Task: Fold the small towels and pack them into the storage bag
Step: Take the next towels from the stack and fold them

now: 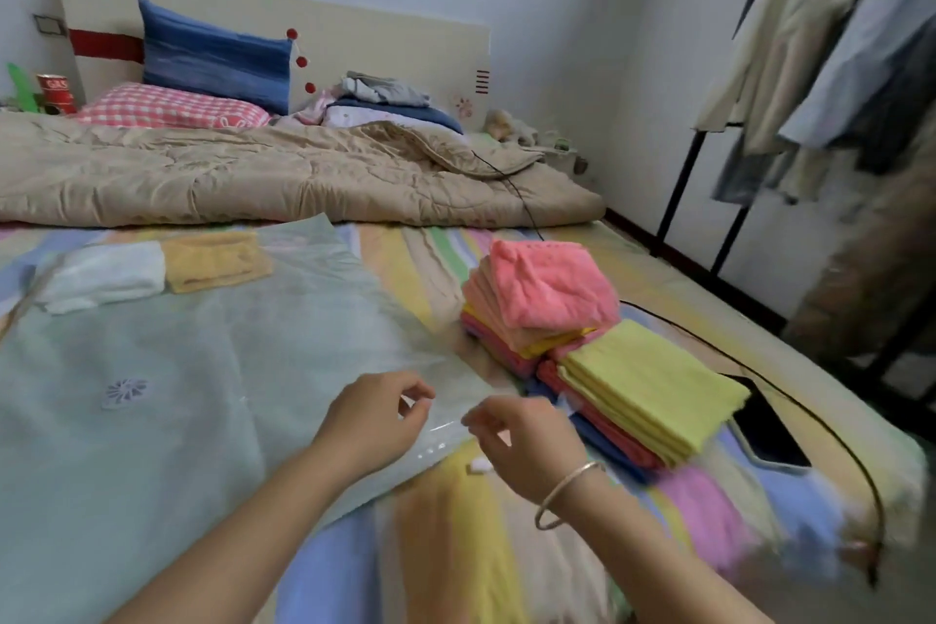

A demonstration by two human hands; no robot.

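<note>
Likely the slick film could slip and the mouth fall shut, since each pinch holds only a sliver. The left hand (pixel 377 413) and right hand (pixel 527 441) both pinch the bag (pixel 304 345) at its near corner (blurred there); folded towels (pixel 643 385) lie just right of them.

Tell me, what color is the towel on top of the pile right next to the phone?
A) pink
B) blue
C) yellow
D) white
C: the yellow towel lies on top of the near pile, right beside the black phone, while the pink towel tops the pile farther away.
</note>
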